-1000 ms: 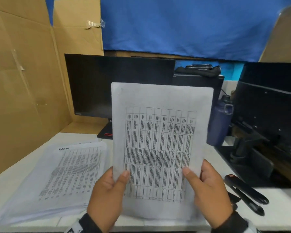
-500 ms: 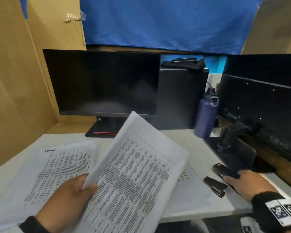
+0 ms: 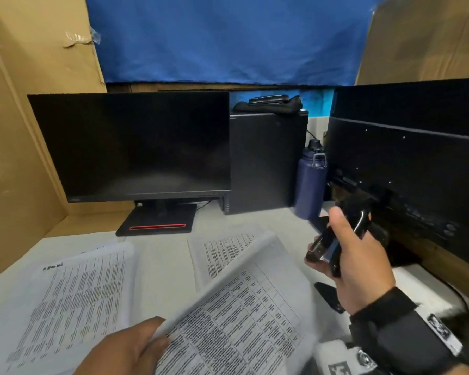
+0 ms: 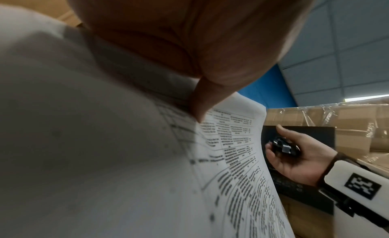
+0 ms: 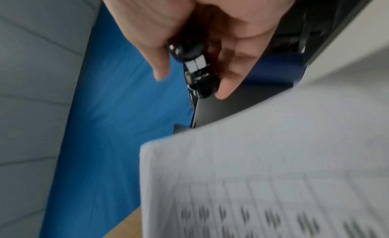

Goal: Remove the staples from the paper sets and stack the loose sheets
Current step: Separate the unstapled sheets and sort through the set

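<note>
While the paper set [image 3: 236, 318] hangs tilted above the desk [image 3: 160, 269], the left hand [image 3: 127, 350] pinches its near edge, thumb on top. Right hand [image 3: 355, 263] curls round a black staple remover [image 3: 326, 246], raised just beside the set's far corner. Staple itself not visible; corner blurred. Loose sheets [image 3: 63, 304] lie stacked to the left, another sheet [image 3: 220, 253] flat under the held set. Bottle [image 3: 310, 182] and monitor [image 3: 136, 144] stand behind. Risk, as judged: one-handed grip leaves the pages sagging, so the tool may tear the corner or miss the staple; pages could slip and scatter the stack
</note>
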Demonstrator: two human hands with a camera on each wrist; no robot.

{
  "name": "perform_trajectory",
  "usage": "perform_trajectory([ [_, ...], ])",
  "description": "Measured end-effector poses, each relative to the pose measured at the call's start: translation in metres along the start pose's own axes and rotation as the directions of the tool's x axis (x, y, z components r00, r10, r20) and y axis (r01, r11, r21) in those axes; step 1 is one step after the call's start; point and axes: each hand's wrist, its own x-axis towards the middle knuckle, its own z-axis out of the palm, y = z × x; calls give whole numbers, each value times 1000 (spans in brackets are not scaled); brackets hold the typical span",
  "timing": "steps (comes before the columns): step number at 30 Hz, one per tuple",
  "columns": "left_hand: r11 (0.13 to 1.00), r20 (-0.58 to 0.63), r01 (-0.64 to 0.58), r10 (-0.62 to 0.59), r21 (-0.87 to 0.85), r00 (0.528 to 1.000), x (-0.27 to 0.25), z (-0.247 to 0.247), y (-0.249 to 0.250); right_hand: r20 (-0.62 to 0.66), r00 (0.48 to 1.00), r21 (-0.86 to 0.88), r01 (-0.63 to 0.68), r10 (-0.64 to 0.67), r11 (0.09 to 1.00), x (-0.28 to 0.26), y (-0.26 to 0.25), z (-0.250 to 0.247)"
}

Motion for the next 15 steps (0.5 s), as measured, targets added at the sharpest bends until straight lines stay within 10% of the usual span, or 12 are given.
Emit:
perform_trajectory([
  [15,998,53,-42,40,46,998,-1,15,-7,-141,967,0,215,-213,977,-11,18,17],
])
